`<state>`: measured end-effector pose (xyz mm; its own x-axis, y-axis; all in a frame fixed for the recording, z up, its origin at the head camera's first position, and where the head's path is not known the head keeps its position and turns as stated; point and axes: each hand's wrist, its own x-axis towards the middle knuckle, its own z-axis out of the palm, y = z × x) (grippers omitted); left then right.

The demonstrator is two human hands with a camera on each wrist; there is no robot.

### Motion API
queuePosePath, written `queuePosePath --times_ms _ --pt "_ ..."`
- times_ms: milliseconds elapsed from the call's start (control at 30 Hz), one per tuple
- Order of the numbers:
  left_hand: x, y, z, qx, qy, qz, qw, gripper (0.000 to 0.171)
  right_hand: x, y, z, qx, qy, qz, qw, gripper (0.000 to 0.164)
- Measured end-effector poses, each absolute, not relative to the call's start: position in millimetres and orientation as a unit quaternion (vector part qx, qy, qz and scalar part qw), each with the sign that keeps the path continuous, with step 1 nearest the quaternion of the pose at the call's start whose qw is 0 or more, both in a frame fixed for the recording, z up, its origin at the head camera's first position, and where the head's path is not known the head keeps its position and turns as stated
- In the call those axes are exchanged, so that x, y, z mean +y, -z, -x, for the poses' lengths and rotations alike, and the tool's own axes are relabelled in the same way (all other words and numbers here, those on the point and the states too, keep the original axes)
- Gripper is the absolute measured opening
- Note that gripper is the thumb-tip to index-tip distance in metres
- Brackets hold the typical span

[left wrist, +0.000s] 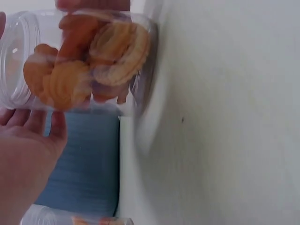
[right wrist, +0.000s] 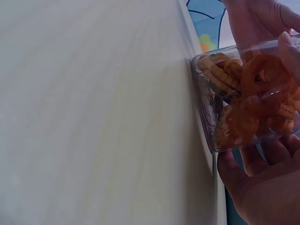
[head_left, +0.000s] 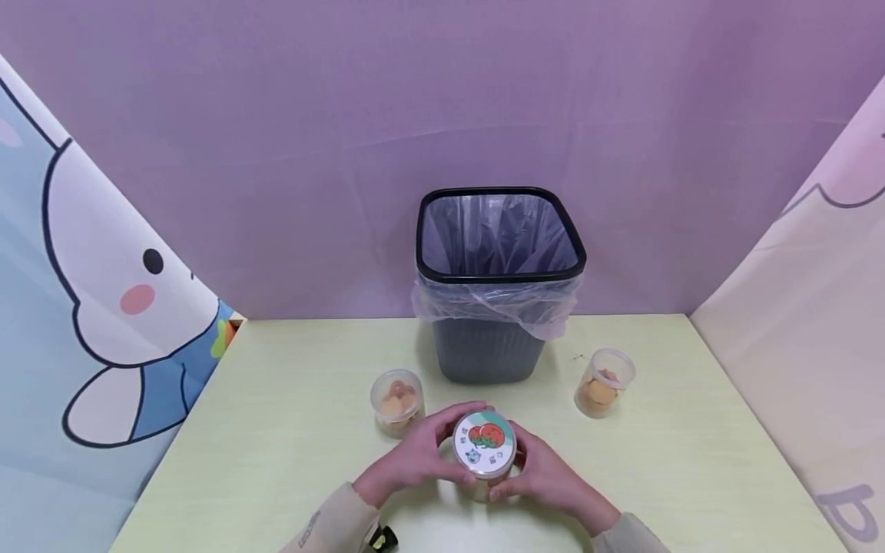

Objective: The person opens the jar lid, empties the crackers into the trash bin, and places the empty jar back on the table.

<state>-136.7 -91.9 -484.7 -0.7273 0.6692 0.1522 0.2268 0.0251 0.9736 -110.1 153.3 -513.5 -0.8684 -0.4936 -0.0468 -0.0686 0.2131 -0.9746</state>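
We see a square grey plastic bin (head_left: 489, 353) near the tabletop's (head_left: 276, 430) back edge, behind three round clear plastic jars (head_left: 485, 444).

Up top, the head camera looks forward and down from well back, tabletop (head_left: 290, 415) below, trash bin (head_left: 487, 353) near mid-picture, cookie jar (head_left: 485, 445) at 6 o'clock, cartoon-print curtain (head_left: 124, 299) at 9. Down to the left wrist: low, very close, turned sideways, tabletop at 3 o'clock, cookie jar at 10, facing the trash bin at 8, shared with the head! Over to the right wrist, also close, rolled the other way: tabletop at 9, cookie jar at 3, aimed across at that curtain, 1 o'clock. All three catch the cookie jar.
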Motion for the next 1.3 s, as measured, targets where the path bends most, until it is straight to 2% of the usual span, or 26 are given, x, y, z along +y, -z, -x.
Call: queuePosePath --times_ms 733,933,1300 --pt "-76 488 105 0.71 -0.658 -0.235 0.091 0.085 154 515 110 0.747 0.612 0.186 0.181 0.088" --pt "-73 485 100 0.717 -0.662 -0.198 0.09 0.084 154 514 110 0.745 0.614 0.186 0.182 0.087" --pt "-71 484 98 0.72 -0.662 -0.194 0.08 0.085 154 513 110 0.739 0.619 0.188 0.187 0.09"
